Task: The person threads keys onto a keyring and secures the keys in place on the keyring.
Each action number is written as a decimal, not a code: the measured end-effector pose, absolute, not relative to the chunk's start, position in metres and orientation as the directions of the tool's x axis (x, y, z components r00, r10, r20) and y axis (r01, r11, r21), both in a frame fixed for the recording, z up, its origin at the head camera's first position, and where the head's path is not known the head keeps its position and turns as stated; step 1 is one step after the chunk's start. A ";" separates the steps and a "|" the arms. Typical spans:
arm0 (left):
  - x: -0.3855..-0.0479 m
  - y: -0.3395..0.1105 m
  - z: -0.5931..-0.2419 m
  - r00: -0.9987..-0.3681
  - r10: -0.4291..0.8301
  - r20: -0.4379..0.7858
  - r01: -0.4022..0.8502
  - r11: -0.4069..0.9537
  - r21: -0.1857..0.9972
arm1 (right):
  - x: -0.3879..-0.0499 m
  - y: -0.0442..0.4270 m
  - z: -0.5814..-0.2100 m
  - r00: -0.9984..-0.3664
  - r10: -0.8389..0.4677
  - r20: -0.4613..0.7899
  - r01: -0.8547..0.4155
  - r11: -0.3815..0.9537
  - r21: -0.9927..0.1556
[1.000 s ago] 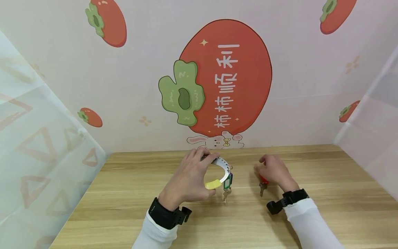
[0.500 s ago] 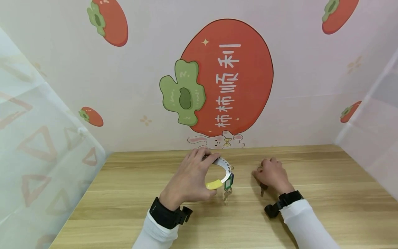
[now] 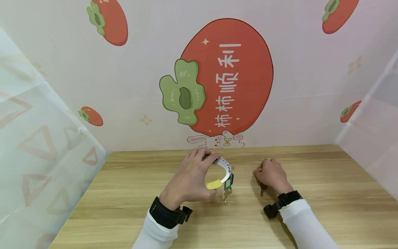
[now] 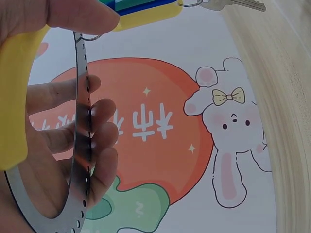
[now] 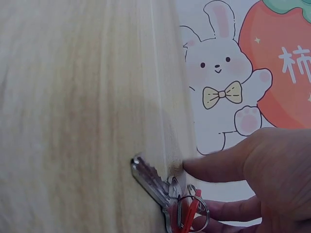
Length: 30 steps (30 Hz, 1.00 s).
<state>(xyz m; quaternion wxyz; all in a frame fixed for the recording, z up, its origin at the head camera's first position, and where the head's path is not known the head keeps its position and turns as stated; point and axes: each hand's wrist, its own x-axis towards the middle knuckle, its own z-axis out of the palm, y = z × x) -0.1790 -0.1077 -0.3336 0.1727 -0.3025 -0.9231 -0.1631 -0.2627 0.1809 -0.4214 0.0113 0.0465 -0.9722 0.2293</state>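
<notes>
My left hand point(image 3: 191, 178) holds a round metal key holder point(image 3: 224, 166) upright above the table. Small holes run along its rim, and a yellow grip point(image 4: 13, 97) covers one side. A green key tag point(image 3: 228, 182) hangs from it with a key point(image 3: 226, 196) below; blue and yellow tags point(image 4: 148, 17) also show in the left wrist view. At the right, the curled fingers of my right hand point(image 3: 273, 174) grip a red key tag point(image 5: 192, 213) low at the table. Its key point(image 5: 150, 179) and split ring point(image 5: 208, 213) stick out; the hand hides the tag in the head view.
The wooden table point(image 3: 140, 204) meets a white backdrop point(image 3: 136, 86) printed with persimmons and a rabbit just behind both hands. Pale sheets point(image 3: 46, 155) stand at the left and right sides. Each wrist wears a black strap with a camera point(image 3: 186, 213).
My right hand has shifted slightly left and closed over the red tag, which showed under it a second ago. The left hand and the key holder have stayed almost still.
</notes>
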 end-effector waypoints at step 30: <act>-0.180 -0.106 -0.336 -0.761 0.507 0.406 0.617 0.759 0.208 | -0.266 0.179 -0.429 -0.997 -0.080 0.008 -0.072 0.838 -0.541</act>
